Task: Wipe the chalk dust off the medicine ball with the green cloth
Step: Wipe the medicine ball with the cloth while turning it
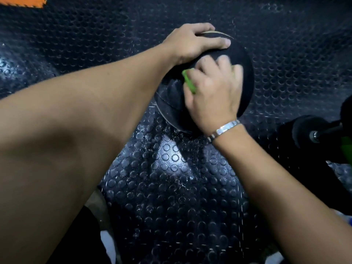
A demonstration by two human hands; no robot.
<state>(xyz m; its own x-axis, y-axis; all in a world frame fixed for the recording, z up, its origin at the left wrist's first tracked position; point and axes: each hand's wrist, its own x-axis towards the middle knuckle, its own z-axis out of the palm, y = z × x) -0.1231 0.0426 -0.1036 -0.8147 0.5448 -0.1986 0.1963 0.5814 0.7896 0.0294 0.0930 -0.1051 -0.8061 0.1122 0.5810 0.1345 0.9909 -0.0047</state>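
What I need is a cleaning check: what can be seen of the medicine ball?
The medicine ball is black, round and matte, with a pale curved stripe near its top and seam lines on its lower left, where faint whitish dust shows. It sits on the dark studded floor. The left hand grips its top; the right hand, blurred, presses the green cloth against its near face.

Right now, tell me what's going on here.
A person is cleaning a black medicine ball that sits on the studded rubber floor. The left hand grips the top of the ball to steady it. The right hand, blurred, holds the green cloth against the ball's upper face. White specks lie on the floor just below the ball.
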